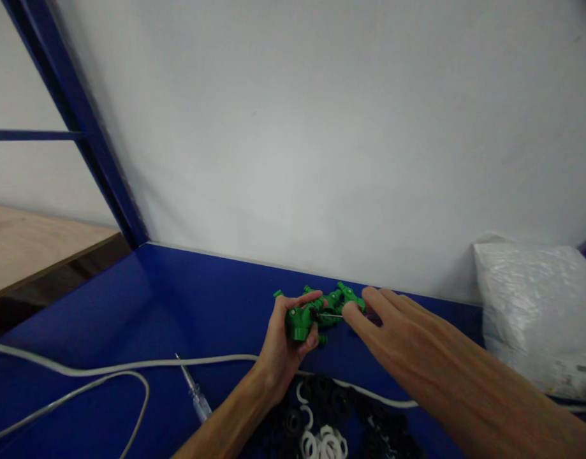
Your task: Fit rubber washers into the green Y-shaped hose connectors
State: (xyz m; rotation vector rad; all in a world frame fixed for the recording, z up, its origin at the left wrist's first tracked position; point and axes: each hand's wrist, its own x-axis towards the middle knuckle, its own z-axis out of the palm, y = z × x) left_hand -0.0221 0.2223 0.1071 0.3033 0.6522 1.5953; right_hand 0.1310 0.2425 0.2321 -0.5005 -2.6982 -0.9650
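My left hand [285, 344] is wrapped round a green plastic hose connector [300, 322] with a wide collar facing down. A thin metal shaft [331, 315] reaches from my right hand [388, 322] to a small black part [314, 314] on the connector's side. It looks like a screwdriver; its handle is mostly hidden in my closed fingers. Just behind my hands, more green connectors [350, 295] lie on the blue tabletop [201, 287].
White rings [325, 443] and black rings [293, 421] lie in piles near the front edge. A clear-handled screwdriver [197, 396] rests at the left. A white cable [201, 361] crosses the table. At the right stands a white plastic bag [536, 312]; a white wall [297, 140] rises behind.
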